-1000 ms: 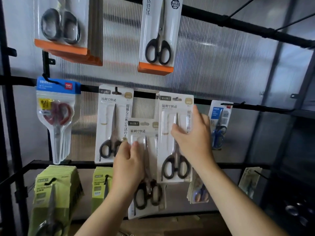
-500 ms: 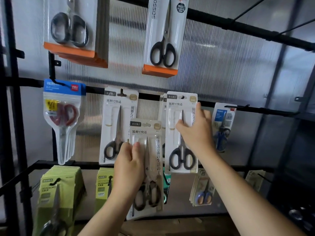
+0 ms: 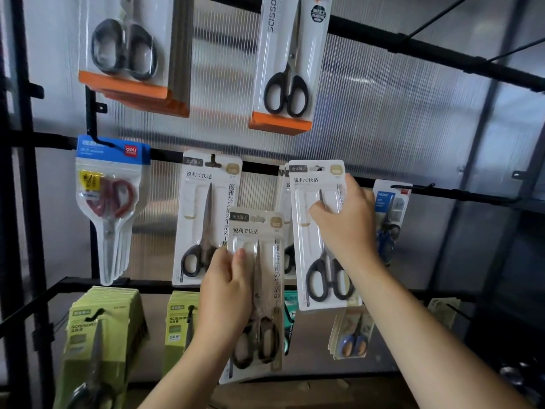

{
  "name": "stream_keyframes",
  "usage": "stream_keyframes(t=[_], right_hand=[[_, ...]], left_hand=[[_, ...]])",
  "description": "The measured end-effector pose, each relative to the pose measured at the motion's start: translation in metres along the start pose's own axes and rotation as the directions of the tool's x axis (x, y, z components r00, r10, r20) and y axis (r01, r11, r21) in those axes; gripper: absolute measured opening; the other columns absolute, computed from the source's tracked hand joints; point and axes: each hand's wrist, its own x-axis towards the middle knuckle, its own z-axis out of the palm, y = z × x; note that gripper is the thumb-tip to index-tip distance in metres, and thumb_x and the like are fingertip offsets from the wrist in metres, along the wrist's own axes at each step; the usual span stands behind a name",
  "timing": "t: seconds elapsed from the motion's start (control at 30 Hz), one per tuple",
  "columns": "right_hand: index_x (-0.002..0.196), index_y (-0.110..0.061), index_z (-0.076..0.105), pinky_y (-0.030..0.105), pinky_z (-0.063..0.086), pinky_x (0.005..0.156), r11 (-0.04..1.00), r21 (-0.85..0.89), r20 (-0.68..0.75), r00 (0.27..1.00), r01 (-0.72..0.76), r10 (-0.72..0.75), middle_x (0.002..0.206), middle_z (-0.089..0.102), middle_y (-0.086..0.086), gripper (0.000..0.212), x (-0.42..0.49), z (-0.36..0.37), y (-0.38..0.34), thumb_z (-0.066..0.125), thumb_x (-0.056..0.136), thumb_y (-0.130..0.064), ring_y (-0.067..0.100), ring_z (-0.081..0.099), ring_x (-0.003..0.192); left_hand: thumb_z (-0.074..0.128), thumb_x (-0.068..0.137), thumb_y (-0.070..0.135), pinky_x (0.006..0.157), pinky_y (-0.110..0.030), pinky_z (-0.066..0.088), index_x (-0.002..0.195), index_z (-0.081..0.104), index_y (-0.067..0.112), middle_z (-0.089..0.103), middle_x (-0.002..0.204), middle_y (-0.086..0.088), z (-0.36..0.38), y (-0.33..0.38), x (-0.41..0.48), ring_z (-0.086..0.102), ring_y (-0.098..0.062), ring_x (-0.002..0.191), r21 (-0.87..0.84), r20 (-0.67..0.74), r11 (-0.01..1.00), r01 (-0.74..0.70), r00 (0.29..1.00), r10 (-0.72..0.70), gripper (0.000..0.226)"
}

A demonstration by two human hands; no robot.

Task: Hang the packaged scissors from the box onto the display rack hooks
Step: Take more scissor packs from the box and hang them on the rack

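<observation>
Right now the white scissors pack (image 3: 312, 261) is going up at the middle rail (image 3: 259, 167), and its hang-slot (image 3: 318, 168) may be missing the hook.
The right hand (image 3: 345, 228) is gripping this pack, fingers curled over its right edge. A stack of like packs (image 3: 283, 184) is crowding in behind it at the rail, so a tilt could be snagging the card. Below the rail, the left hand (image 3: 227, 293) is clutching a second pack (image 3: 265, 290); a slackening grip risks dropping it.
</observation>
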Motion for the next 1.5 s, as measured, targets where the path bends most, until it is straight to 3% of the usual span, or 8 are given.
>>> stream_keyframes(t=[0.13,0.4,0.63,0.77,0.9,1.07,1.23,1.5], right_hand=[[0.145,-0.027,0.039,0.030,0.052,0.090,0.974,0.225,0.001,1.000,-0.007,0.007,0.129,0.059,-0.008,0.064,-0.002,0.005,0.005,0.067,0.087,-0.023,0.009,0.058,0.114],[0.151,-0.026,0.032,0.004,0.041,0.073,0.963,0.271,0.038,0.999,0.009,-0.020,0.132,0.059,-0.013,0.067,-0.001,0.004,0.014,0.065,0.092,-0.020,-0.011,0.055,0.095],[0.156,-0.027,0.015,0.012,0.046,0.076,0.981,0.193,0.074,0.997,0.005,-0.019,0.151,0.040,-0.007,0.078,0.000,0.001,0.013,0.062,0.094,-0.030,0.013,0.059,0.101],[0.156,-0.030,0.016,0.023,0.052,0.082,0.985,0.172,0.123,0.992,-0.014,-0.008,0.155,0.037,-0.007,0.078,0.002,0.003,0.019,0.062,0.094,-0.030,0.026,0.054,0.114],[0.155,-0.033,0.019,0.014,0.049,0.068,0.989,0.148,0.140,0.990,-0.032,0.011,0.153,0.040,-0.007,0.078,0.009,0.010,0.028,0.064,0.091,-0.029,0.020,0.061,0.108],[0.157,-0.026,0.010,0.025,0.042,0.084,0.995,0.085,0.137,0.990,-0.052,0.040,0.142,0.043,0.007,0.080,0.014,0.020,0.022,0.061,0.094,-0.030,0.021,0.053,0.115],[0.157,-0.023,0.007,0.011,0.028,0.056,0.998,-0.060,0.137,0.990,-0.034,0.042,0.133,0.032,0.007,0.079,0.016,0.028,0.022,0.055,0.096,-0.039,0.010,0.041,0.091],[0.147,-0.018,0.038,0.029,0.042,0.097,1.000,0.007,0.032,0.999,0.009,-0.009,0.130,0.046,0.004,0.052,0.001,0.018,0.032,0.048,0.100,-0.038,0.017,0.052,0.115]], left_hand=[[0.042,0.102,0.028,0.047,-0.019,0.032,0.072,0.041,0.010,0.043,0.062,-0.001,-0.001,-0.002,0.001,0.038,-0.003,0.050,0.004,-0.006,1.000,-0.011,1.000,0.011,0.035],[0.042,0.102,0.028,0.055,-0.034,0.035,0.072,0.042,0.012,0.042,0.061,0.001,-0.001,-0.002,0.001,0.039,-0.014,0.055,-0.004,0.010,1.000,-0.001,1.000,0.001,0.035],[0.042,0.102,0.028,0.048,-0.020,0.032,0.069,0.040,0.013,0.039,0.060,0.002,0.001,-0.003,-0.001,0.034,-0.004,0.048,-0.008,0.018,1.000,-0.017,1.000,0.017,0.036],[0.042,0.101,0.030,0.055,-0.031,0.034,0.071,0.040,0.011,0.039,0.062,-0.001,0.002,-0.005,0.000,0.036,-0.013,0.056,-0.007,0.027,1.000,-0.015,1.000,0.016,0.036],[0.043,0.101,0.030,0.054,-0.030,0.034,0.071,0.040,0.010,0.039,0.061,0.000,0.003,-0.006,0.001,0.035,-0.012,0.055,-0.006,0.023,1.000,-0.026,0.999,0.026,0.036],[0.042,0.101,0.031,0.054,-0.034,0.035,0.072,0.041,0.011,0.040,0.061,-0.001,0.003,-0.007,0.000,0.037,-0.013,0.055,-0.014,0.031,1.000,-0.008,0.999,0.009,0.036],[0.043,0.101,0.030,0.055,-0.034,0.033,0.071,0.040,0.012,0.039,0.061,0.001,0.004,-0.002,-0.003,0.035,-0.013,0.056,-0.022,0.045,1.000,-0.013,0.999,0.014,0.036],[0.043,0.101,0.028,0.055,-0.026,0.034,0.069,0.037,0.014,0.039,0.061,0.004,0.011,0.013,-0.001,0.035,-0.004,0.052,-0.073,0.074,0.996,-0.042,0.996,0.048,0.035]])
